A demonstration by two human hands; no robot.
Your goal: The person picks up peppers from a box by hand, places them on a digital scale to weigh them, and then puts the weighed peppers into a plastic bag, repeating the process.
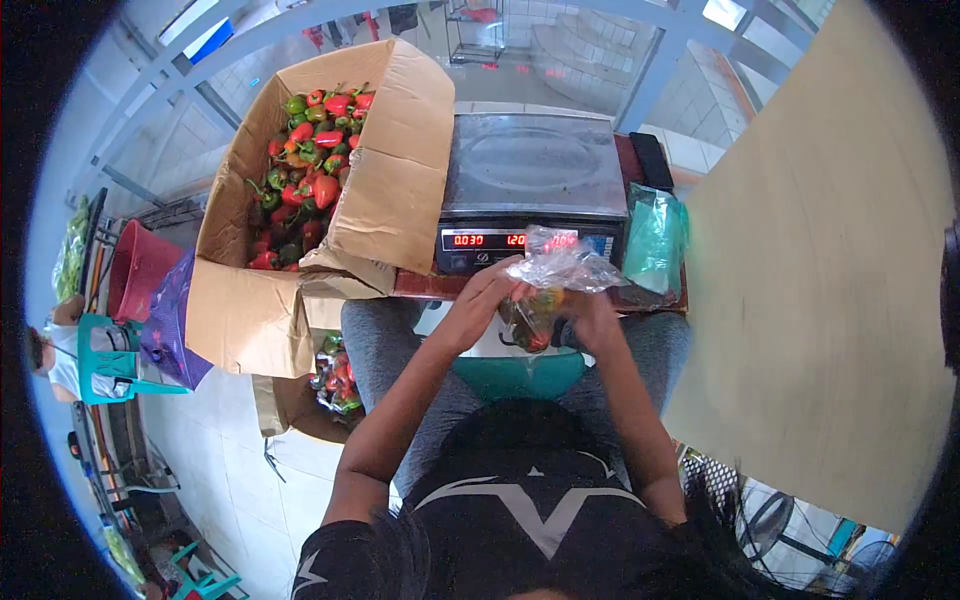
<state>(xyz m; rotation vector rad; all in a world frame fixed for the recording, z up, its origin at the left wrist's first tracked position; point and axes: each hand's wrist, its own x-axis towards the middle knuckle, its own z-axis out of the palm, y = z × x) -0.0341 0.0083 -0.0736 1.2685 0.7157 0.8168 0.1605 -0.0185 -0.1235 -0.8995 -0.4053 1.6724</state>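
A clear plastic bag (pixel 531 319) with red, green and orange peppers in it hangs over my lap, in front of the scale. My left hand (pixel 489 294) grips the bag near its gathered neck. On the bag's other side, my right hand (pixel 596 321) is blurred by motion, its fingers at the neck and partly hidden. The loose plastic top (pixel 574 262) spreads over both hands and covers part of the lit red display. Behind it stands a digital weighing scale (pixel 532 169) with a bare metal platform.
A tall cardboard box (pixel 397 180) of loose peppers (pixel 315 165) stands left of the scale. A lower box (pixel 292 405) holds bagged peppers (pixel 335 379). Green plastic bags (pixel 656 240) lie at right, beside a wooden panel (pixel 817 285). A person sits on a teal chair (pixel 105 360) at far left.
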